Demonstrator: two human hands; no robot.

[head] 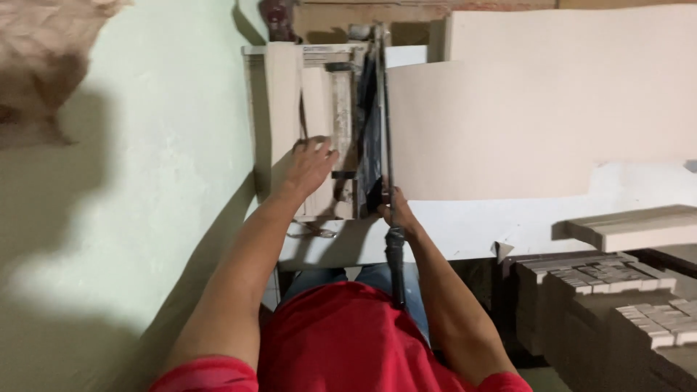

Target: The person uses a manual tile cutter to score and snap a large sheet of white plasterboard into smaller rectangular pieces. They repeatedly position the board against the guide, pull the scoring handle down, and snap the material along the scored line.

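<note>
Manual tile cutter (356,123) standing lengthwise on the pale work surface (465,229), straight ahead of the red-shirted torso, its dark rail running away from the body. Left hand (311,165) laid flat on a narrow pale tile strip (317,109) on the cutter's bed, left of the rail, fingers spread and pressing down, not curled around anything. Right hand (396,210) at the near end of the rail, grip closed around the cutter's dark handle (395,254), which slants down from the cutter toward the lap. To the right of the cutter, touching its side, a large beige tile slab (537,123) lying flat and covering most of the surface, with a second slab edge showing behind it. Farther right of the cutter and nearer the body, a thick pale tile piece (639,226) overhanging stacks of small cut tile strips (617,297), set lower than the surface. Left of the cutter, a pale green wall (145,181), shadowed along its lower part. Beyond the cutter's far end, a wooden ledge, details too dim to tell.
</note>
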